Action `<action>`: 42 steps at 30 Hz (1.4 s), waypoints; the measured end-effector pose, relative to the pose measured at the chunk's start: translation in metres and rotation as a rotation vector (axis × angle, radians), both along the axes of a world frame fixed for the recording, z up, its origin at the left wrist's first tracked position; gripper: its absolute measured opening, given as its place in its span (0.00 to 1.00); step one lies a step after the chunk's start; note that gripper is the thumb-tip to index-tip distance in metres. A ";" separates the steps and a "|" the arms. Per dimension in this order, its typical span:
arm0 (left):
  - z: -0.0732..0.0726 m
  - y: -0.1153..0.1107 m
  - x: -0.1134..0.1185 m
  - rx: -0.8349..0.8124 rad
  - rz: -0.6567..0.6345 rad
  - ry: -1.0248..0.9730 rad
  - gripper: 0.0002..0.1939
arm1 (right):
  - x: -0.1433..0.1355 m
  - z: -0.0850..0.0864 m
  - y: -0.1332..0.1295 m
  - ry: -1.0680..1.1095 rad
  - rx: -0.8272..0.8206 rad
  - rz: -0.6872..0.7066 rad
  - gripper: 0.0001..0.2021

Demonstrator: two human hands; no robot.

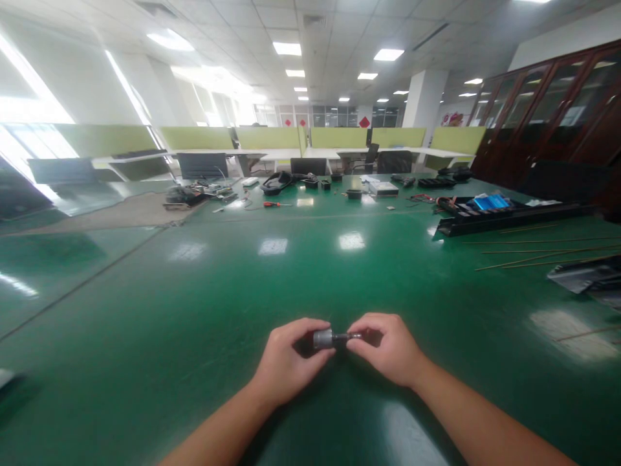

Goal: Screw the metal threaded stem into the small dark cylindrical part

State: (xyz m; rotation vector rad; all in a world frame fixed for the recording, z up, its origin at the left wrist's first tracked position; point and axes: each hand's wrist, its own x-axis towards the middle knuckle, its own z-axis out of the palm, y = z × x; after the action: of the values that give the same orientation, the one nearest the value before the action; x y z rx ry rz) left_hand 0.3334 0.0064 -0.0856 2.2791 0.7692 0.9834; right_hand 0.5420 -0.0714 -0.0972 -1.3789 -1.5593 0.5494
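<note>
Low in the middle of the head view, a grey metal cylinder with a thin dark shaft (323,339) lies sideways between my hands, looking like a drill chuck or a similar tool part. My left hand (291,359) closes thumb and fingers around the thick grey end. The thin shaft points right, and its shiny tip is pinched by my right hand (385,346) between thumb and forefinger. Both hands are just over the green tabletop (291,278). My other fingers are partly hidden behind the thumbs.
Towards the far edge lie a red-handled screwdriver (276,204), a white box (383,188), a black headset-like item (277,183) and electronic parts (194,194). On the right are a long black tray (509,217) with a blue pack (491,202), thin rods (528,259) and metal pieces (582,275).
</note>
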 end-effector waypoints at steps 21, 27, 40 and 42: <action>0.002 0.001 -0.001 -0.029 0.031 0.005 0.13 | 0.001 -0.001 -0.002 0.040 -0.055 -0.025 0.03; -0.001 0.002 -0.002 -0.033 0.037 0.009 0.13 | 0.000 0.001 -0.001 0.051 -0.059 -0.024 0.03; 0.003 0.001 -0.002 -0.041 0.030 -0.005 0.13 | 0.001 0.002 -0.002 0.062 -0.049 -0.017 0.03; 0.003 0.001 -0.002 -0.031 0.037 -0.002 0.13 | 0.001 0.002 -0.002 0.059 -0.048 -0.019 0.03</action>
State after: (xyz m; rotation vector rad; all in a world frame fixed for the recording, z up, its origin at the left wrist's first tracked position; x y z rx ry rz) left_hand 0.3311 0.0078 -0.0828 2.2449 0.8235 0.9834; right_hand 0.5432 -0.0733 -0.0948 -1.3998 -1.4927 0.6148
